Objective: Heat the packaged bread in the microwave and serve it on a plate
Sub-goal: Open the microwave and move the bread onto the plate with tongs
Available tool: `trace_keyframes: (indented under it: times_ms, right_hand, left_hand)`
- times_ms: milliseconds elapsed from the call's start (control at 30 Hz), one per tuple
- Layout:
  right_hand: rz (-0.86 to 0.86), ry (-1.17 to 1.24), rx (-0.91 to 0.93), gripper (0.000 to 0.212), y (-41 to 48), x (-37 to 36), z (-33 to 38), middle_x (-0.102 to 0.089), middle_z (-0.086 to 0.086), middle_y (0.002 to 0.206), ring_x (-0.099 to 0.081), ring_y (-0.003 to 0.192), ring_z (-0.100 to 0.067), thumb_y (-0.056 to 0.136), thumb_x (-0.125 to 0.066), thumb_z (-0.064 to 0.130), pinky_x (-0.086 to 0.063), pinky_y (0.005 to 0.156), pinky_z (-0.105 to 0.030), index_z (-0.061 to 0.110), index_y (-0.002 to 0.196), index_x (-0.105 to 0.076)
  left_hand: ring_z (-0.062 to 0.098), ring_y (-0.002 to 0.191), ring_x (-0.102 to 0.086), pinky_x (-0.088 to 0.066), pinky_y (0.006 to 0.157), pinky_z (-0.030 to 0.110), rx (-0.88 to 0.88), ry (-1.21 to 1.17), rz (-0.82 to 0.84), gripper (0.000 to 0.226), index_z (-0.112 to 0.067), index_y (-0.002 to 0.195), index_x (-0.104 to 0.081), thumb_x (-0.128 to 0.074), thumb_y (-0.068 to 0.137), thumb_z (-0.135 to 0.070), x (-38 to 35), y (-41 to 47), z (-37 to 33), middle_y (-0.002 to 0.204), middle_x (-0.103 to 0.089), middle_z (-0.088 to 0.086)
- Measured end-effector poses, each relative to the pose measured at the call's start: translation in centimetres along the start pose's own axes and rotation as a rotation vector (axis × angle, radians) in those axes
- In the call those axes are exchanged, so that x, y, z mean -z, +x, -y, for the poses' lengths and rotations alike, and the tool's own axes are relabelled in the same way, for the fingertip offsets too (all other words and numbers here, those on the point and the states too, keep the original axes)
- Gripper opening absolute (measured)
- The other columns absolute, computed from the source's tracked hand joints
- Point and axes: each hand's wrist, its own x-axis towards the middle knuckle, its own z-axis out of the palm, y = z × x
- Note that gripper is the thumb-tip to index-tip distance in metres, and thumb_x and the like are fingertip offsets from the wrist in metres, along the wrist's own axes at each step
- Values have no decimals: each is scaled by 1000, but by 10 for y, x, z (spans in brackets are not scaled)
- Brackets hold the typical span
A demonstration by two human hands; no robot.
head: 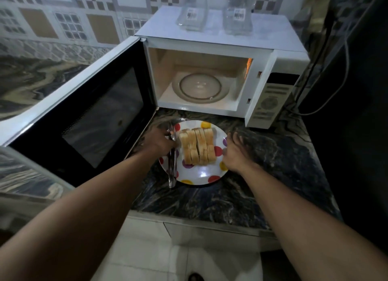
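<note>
I count: 1 microwave [265, 66], 1 plate [201, 172], 1 pr tongs [172, 165], 2 clear containers [192, 9], L hand [159, 142] + R hand [236, 152]. Bread slices [197, 146] overlap; qty unclear.

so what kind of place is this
Most likely a home kitchen: a white microwave with its door open sits on a dark marbled stone counter, patterned tiles cover the wall behind, and a spotted plate of sliced bread lies in front.
</note>
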Motion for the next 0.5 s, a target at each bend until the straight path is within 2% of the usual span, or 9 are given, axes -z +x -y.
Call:
trace_keyframes:
  times_ms: [133, 333, 500]
  right_hand:
    - [11, -23, 27, 82, 5, -3, -3, 6, -11, 166, 7, 153, -29, 98, -57, 25, -5, 123, -47, 11, 159, -4]
    - [-4, 12, 54, 82, 14, -3, -6, 3, -12, 166, 1, 153, -28, 98, -57, 19, -9, 124, -45, 8, 159, -3]
    - [-37, 37, 84, 76, 20, -5, -6, -19, -14, 161, -20, 147, -31, 95, -59, 18, -25, 119, -43, 7, 157, -16]
  left_hand:
    - [18, 76, -72, -58, 74, 29, 23, 11, -10, 34, -15, 101, -78, -87, 74, -33, -5, 2, 3, 91, -77, 5]
    - [26, 89, -73, -58, 88, 40, 71, -57, -57, 57, -8, 118, -70, -91, 70, -32, -10, 7, 6, 100, -76, 9]
    - [22, 89, -73, -60, 86, 40, 132, -152, -84, 58, -12, 117, -70, -91, 69, -36, -6, 9, 12, 93, -76, 4]
